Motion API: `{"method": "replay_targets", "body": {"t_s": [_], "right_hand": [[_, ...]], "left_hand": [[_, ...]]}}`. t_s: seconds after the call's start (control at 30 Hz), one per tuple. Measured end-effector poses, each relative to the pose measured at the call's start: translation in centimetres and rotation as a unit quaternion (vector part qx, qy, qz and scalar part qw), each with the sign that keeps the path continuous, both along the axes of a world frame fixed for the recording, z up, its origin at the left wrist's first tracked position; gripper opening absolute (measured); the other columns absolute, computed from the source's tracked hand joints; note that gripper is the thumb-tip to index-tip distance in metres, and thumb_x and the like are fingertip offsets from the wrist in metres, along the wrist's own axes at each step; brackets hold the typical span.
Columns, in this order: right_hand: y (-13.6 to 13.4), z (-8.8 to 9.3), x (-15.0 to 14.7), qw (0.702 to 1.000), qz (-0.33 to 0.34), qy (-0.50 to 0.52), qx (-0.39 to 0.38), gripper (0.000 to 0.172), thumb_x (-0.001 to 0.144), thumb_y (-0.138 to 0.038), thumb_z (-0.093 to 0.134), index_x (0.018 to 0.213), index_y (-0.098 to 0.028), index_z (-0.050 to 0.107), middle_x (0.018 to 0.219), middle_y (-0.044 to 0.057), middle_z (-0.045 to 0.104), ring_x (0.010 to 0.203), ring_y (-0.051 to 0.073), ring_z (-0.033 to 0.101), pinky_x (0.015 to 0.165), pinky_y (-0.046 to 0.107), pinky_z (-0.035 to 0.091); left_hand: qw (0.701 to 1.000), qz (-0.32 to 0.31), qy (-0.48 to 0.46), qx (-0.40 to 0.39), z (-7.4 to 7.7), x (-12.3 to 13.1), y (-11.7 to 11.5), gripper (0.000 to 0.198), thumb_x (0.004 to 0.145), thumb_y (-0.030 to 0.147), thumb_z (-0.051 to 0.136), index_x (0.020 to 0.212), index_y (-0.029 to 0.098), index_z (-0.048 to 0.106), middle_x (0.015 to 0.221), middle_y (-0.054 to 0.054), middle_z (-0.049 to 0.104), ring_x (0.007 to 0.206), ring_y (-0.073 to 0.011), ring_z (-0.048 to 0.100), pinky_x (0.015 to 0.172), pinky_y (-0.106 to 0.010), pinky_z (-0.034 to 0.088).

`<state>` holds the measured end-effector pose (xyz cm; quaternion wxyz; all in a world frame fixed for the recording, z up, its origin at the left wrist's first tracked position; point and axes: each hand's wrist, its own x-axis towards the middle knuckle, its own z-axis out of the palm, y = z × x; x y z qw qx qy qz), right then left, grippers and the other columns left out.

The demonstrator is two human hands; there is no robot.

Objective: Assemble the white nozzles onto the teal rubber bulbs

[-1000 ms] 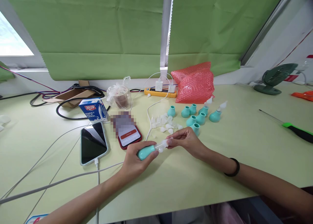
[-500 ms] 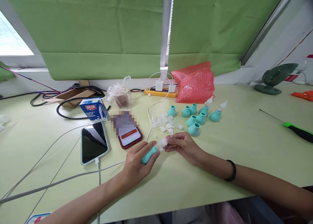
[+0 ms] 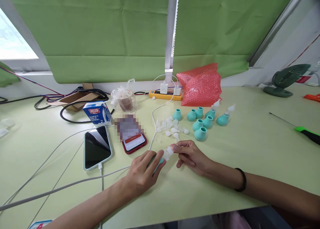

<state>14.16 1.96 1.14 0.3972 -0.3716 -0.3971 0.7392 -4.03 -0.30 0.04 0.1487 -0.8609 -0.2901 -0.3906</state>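
Note:
My left hand [image 3: 142,170] is closed around a teal squeeze bulb [image 3: 159,163], most of which its fingers hide. From the bulb's end sticks a translucent white nozzle [image 3: 168,152], pointing up and to the right. The thumb and index finger of my right hand [image 3: 192,155] pinch the far end of that nozzle. Just beyond my hands lies a loose pile of small clear and white plastic parts [image 3: 170,125]. Several teal bulbs [image 3: 200,134] with open necks stand to its right. Two others, including the rightmost bulb [image 3: 222,120], carry white tips.
Left of my hands lie a red-cased phone [image 3: 135,144] and a charging phone [image 3: 97,147] with its cable. Behind them are a milk carton [image 3: 98,112], bagged tape roll [image 3: 125,100], yellow power strip [image 3: 163,95] and red bubble-wrap bag [image 3: 200,87]. A screwdriver [image 3: 306,134] and green fan [image 3: 285,80] are at right.
The fingers of my left hand have wrapped further over the bulb, covering more of it. My right hand still pinches the nozzle's end, its lower fingers now more curled. The view has shifted slightly.

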Motion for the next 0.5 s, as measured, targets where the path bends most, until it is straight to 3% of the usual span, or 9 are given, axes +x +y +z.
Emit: {"method": "replay_targets", "body": {"t_s": [0.07,0.13,0.2,0.27,0.33,0.43,0.5], "right_hand": [[-0.1,-0.2,-0.1,1.0,-0.015,-0.013,0.015,0.02,0.062,-0.03,0.068,0.059,-0.013,0.059,0.04,-0.009,0.052,0.023,-0.003,0.017,0.044,0.021,0.052],[-0.2,-0.4,-0.2,0.998,-0.038,-0.03,0.031,0.023,0.062,-0.033,0.068,0.057,-0.013,0.058,0.045,-0.007,0.057,0.023,-0.004,0.018,0.045,0.021,0.051],[-0.4,-0.4,-0.4,0.996,-0.063,-0.05,0.044,0.025,0.061,-0.036,0.068,0.055,-0.013,0.058,0.042,-0.006,0.057,0.023,-0.003,0.019,0.045,0.021,0.051],[-0.5,-0.2,-0.4,0.993,-0.076,-0.071,0.061,0.027,0.061,-0.037,0.067,0.054,-0.013,0.06,0.038,-0.006,0.055,0.022,-0.003,0.022,0.045,0.021,0.05],[-0.6,0.0,-0.4,0.99,-0.07,-0.08,0.088,0.027,0.063,-0.038,0.066,0.057,-0.012,0.063,0.043,-0.003,0.058,0.023,-0.001,0.031,0.046,0.022,0.05],[-0.5,0.6,-0.1,0.988,-0.034,-0.078,0.129,0.028,0.067,-0.039,0.061,0.064,-0.012,0.066,0.058,0.003,0.065,0.03,0.005,0.046,0.046,0.024,0.05],[-0.4,0.9,0.1,0.986,-0.013,-0.081,0.146,0.028,0.068,-0.039,0.061,0.067,-0.012,0.066,0.062,0.005,0.066,0.036,0.007,0.051,0.044,0.023,0.048]], "left_hand": [[0.998,-0.002,-0.038,-0.05,0.0,0.1,-0.1,0.023,0.075,0.012,0.054,0.097,0.009,0.055,0.068,-0.008,0.061,0.06,-0.0149,0.056,0.054,-0.024,0.046],[0.982,0.002,-0.099,-0.158,0.2,0.2,-0.2,0.02,0.075,0.018,0.054,0.094,0.012,0.059,0.069,-0.007,0.062,0.06,-0.0142,0.057,0.055,-0.023,0.046],[0.936,0.015,-0.162,-0.312,0.6,0.3,-0.2,0.021,0.075,0.026,0.055,0.09,0.014,0.062,0.067,-0.005,0.062,0.056,-0.0132,0.056,0.053,-0.022,0.046],[0.855,0.011,-0.232,-0.463,1.0,0.4,-0.1,0.025,0.073,0.033,0.056,0.087,0.013,0.063,0.061,-0.003,0.06,0.049,-0.0114,0.054,0.048,-0.021,0.045],[0.756,-0.031,-0.302,-0.58,1.2,0.5,0.1,0.029,0.072,0.035,0.057,0.089,0.012,0.062,0.058,-0.002,0.058,0.044,-0.0097,0.05,0.044,-0.021,0.043],[0.611,-0.113,-0.378,-0.687,1.3,0.5,0.4,0.032,0.071,0.034,0.059,0.091,0.01,0.062,0.058,-0.003,0.057,0.042,-0.0094,0.049,0.04,-0.021,0.041],[0.54,-0.14,-0.401,-0.726,1.2,0.5,0.6,0.031,0.071,0.033,0.059,0.09,0.009,0.063,0.056,-0.003,0.056,0.04,-0.0089,0.048,0.036,-0.02,0.038]]}}
